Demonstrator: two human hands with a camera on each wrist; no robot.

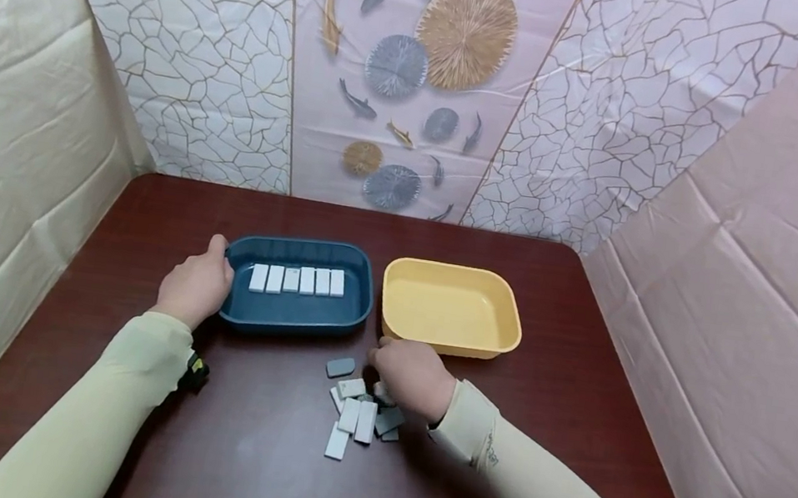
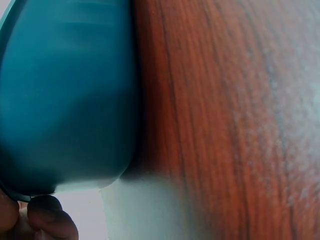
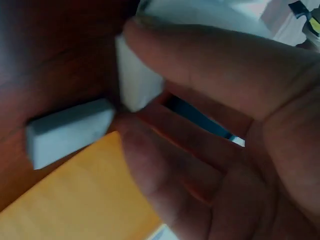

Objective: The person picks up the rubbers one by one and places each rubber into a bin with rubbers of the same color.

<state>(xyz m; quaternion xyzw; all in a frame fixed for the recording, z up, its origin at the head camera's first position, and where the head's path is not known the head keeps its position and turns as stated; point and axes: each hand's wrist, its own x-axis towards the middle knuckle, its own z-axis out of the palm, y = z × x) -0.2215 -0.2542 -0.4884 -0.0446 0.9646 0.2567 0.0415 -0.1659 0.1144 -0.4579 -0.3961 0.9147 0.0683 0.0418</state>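
Observation:
My left hand (image 1: 196,283) grips the left rim of a dark blue tray (image 1: 292,326); its fingertips (image 2: 52,220) pinch that rim in the left wrist view. Inside the tray, several white domino-like tiles (image 1: 307,281) stand side by side in a row. My right hand (image 1: 416,376) is low over a loose pile of similar tiles (image 1: 365,421), just in front of the yellow tray (image 1: 446,348). In the right wrist view, a white tile (image 3: 136,75) sits between the thumb and fingers, which pinch it. The hand hides part of the pile in the head view.
A lone grey tile (image 1: 340,367) lies behind the pile, near the blue tray; a greyish tile (image 3: 70,132) shows beside the yellow tray's wall. Dark reddish wood tabletop (image 1: 252,448) spreads around. Patterned cloth walls (image 1: 213,48) enclose the back and sides.

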